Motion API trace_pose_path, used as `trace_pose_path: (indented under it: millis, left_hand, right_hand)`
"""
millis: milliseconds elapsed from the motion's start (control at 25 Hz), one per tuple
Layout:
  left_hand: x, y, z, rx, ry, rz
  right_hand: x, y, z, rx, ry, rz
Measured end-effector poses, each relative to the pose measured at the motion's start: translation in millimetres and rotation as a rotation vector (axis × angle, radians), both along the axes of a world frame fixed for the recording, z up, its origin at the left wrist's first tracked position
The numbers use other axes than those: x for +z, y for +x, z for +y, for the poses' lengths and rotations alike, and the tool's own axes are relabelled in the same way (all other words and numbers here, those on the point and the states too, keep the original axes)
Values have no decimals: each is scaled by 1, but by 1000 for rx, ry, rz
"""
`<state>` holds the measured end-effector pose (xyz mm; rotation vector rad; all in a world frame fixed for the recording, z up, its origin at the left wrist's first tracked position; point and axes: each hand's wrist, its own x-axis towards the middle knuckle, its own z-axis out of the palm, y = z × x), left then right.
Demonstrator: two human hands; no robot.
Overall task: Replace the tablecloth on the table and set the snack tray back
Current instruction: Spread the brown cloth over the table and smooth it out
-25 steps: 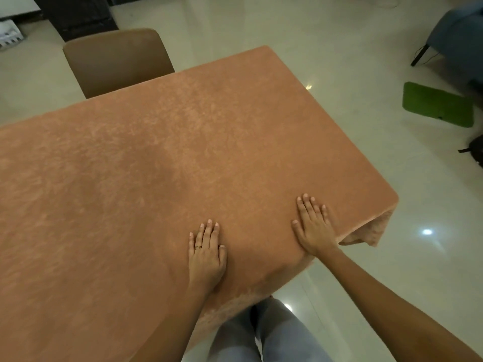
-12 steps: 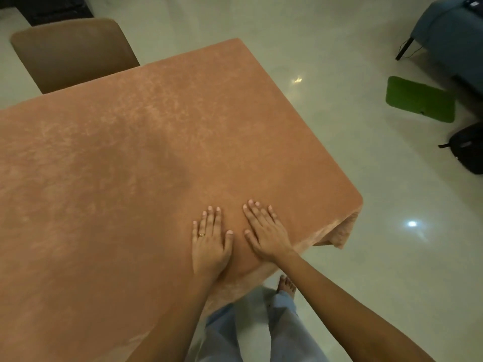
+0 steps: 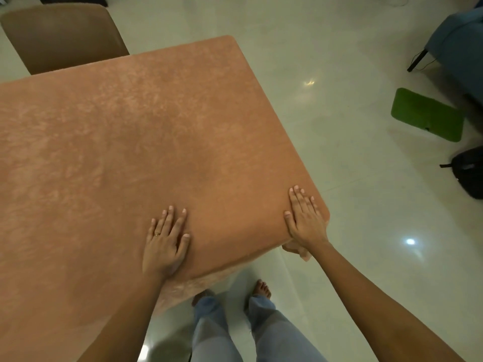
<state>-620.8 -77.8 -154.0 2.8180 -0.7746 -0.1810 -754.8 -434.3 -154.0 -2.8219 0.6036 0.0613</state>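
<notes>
Tablecloth (image 3: 146, 142) under both hands: left hand (image 3: 165, 244), right hand (image 3: 304, 220) flat, fingers straight, near corner.

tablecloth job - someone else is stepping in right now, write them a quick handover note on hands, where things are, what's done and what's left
Left hand: flat, fingers straight, pressing the tablecloth near the table's near edge.
Right hand: flat on the cloth at the near right corner.
The orange-brown tablecloth covers the whole visible tabletop and hangs over the near edge; a fold of it hangs below the right corner.
Snack tray: not in view.
A brown chair stands at the far side.
Done: cloth laid on the table.
Left: finish smoothing, check the corner drape, then bring the snack tray back.
</notes>
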Motion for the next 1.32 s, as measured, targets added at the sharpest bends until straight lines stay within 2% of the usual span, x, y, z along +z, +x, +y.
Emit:
trace_pose_path:
  millis: [120,200,360,520,680,880,1080,1200,1320]
  left_hand:
    - [5,-5,-6,79,16,-50]
    - [12,-10,-35,135,7,-99]
    - [18,-27,-131,191,-138,99]
    - [-3,-30,-151,225,-69,34]
    - [-6,-34,-148,238,-52,18]
    - [-6,-37,-152,246,-38,41]
    - [1,-32,-163,300,24,-51]
    - [11,-38,-219,455,-38,-60]
    - [15,-55,-302,624,-177,41]
  right_hand:
    - [4,12,17,-16,38,-15]
    - [6,27,48,81,75,-44]
    - [2,47,81,309,114,-64]
    - [-5,43,45,359,64,-96]
    - [-8,32,-10,285,21,-49]
    - [-12,19,-93,276,104,-62]
    - [-14,26,-92,344,176,-97]
    - [-16,27,-102,430,183,-104]
    - [-9,34,-108,504,181,-77]
